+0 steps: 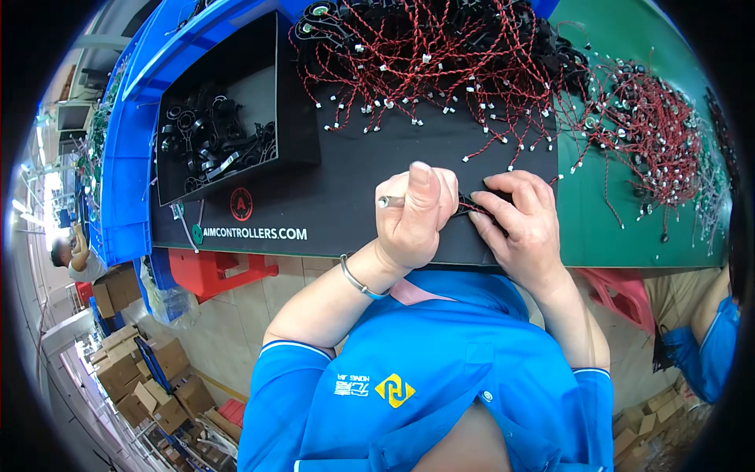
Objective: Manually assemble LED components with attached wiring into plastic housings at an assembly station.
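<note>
My left hand (417, 211) is closed in a fist with the thumb up, wrapped round a silver rod-like tool (389, 202). Only the tool's round end sticks out on the left, so its kind cannot be told. Close beside it, my right hand (523, 216) pinches a small black part with a red-and-black twisted wire (469, 208). The fingers cover most of that part. Both hands are over the front edge of the black mat (354, 181). Beyond them lies a large heap of red-and-black twisted wires (440, 55) with white connectors.
A black open box (297, 118) with black parts stands at the left. On the green surface (586, 236) to the right lies another wire heap (653, 134). A blue bin (126, 173), red stools (206, 271) and a co-worker's blue sleeve (708, 354) are around the table.
</note>
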The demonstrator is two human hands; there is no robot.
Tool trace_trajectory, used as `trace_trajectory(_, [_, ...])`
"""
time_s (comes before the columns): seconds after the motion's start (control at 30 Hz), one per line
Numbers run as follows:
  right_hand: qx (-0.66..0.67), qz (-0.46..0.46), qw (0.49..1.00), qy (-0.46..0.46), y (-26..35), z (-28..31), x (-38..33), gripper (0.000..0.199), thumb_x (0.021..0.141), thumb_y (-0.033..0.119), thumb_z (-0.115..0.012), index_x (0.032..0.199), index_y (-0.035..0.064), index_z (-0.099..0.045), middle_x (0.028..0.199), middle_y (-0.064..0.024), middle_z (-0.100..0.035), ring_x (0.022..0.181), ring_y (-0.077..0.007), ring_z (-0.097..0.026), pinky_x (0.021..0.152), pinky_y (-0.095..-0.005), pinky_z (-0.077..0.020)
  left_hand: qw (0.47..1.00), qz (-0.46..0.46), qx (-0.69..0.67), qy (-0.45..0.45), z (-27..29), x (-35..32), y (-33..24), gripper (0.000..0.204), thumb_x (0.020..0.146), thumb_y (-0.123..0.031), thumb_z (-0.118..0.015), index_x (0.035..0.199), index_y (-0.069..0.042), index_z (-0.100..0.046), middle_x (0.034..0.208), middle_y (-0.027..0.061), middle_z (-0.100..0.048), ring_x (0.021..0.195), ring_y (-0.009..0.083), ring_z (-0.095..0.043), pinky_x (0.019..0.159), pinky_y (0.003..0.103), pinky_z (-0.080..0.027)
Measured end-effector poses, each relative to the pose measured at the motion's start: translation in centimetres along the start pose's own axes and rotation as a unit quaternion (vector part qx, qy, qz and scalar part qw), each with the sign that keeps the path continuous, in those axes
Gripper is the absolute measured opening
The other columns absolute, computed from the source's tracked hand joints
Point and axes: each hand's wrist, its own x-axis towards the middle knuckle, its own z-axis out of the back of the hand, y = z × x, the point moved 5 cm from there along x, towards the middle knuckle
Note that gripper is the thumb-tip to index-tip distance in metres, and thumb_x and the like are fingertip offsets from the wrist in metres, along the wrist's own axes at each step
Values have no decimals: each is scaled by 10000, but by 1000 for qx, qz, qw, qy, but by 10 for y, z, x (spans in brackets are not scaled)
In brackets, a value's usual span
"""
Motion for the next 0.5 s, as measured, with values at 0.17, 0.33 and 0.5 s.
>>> trace_trajectory(0.17, [9, 8, 1000, -6, 1, 0, 1, 221, 640, 111, -702, 845, 63, -635, 928, -70, -564, 915, -274, -529, 816, -401, -417, 998, -26, 52, 16, -2, -1, 1, 542, 984, -321, -263, 530, -48, -380, 460, 28, -330, 407, 126, -280, 411, 273, -253])
trace_trajectory(0.33, [28, 34, 998, 40, 6, 9, 5, 293, 645, 90, -685, 925, 46, -609, 932, -73, -560, 907, -277, -525, 821, -399, -416, 995, -30, 88, 28, -2, 0, 3, 535, 983, -311, -275, 530, -48, -381, 461, 25, -331, 409, 120, -288, 411, 269, -263])
trace_trajectory(0.5, [13, 79, 995, 67, 4, 12, 1, 270, 703, 66, -630, 969, 43, -589, 915, -81, -566, 881, -271, -539, 794, -380, -428, 989, -22, 143, 12, -5, -4, -1, 519, 985, -260, -270, 515, -51, -341, 474, 40, -341, 438, 142, -314, 435, 288, -287])
